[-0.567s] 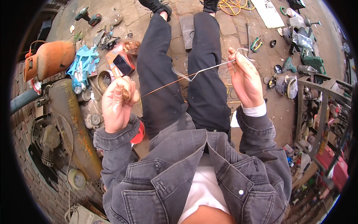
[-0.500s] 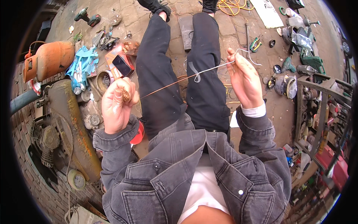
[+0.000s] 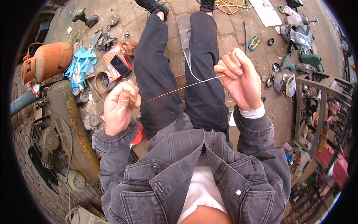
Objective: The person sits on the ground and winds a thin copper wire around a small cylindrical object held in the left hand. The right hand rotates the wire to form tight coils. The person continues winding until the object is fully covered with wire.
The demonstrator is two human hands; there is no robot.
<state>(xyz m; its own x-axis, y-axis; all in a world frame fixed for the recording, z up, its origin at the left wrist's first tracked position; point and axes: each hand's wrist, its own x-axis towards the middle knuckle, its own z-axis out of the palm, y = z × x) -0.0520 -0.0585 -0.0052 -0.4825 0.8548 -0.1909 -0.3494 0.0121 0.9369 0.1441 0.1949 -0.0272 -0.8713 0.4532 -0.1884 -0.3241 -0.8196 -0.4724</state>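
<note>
A thin wire is stretched between my two hands above my legs. In my left hand (image 3: 118, 108), closed in a fist, is a bunched copper wire (image 3: 132, 99). Its bare copper length (image 3: 160, 96) runs out to the right and turns whitish toward my right hand (image 3: 241, 80), whose fingers are curled and pinched on it. A thin pale strip (image 3: 191, 70), looking like peeled insulation, curves off the wire in front of my right knee. What lies inside my right fingers is hidden.
Left are an orange gas cylinder (image 3: 55, 61), a blue plastic bag (image 3: 81, 66), a black phone (image 3: 120, 66) on a box, and a cordless drill (image 3: 85, 18). Pliers (image 3: 254, 43), a teal power tool (image 3: 286, 64) and a metal rack (image 3: 321, 115) stand or lie right.
My right hand has shifted slightly left and lower, its fingers now more curled. The loose white end above it no longer shows, and the pale strip hangs in a longer curve.
</note>
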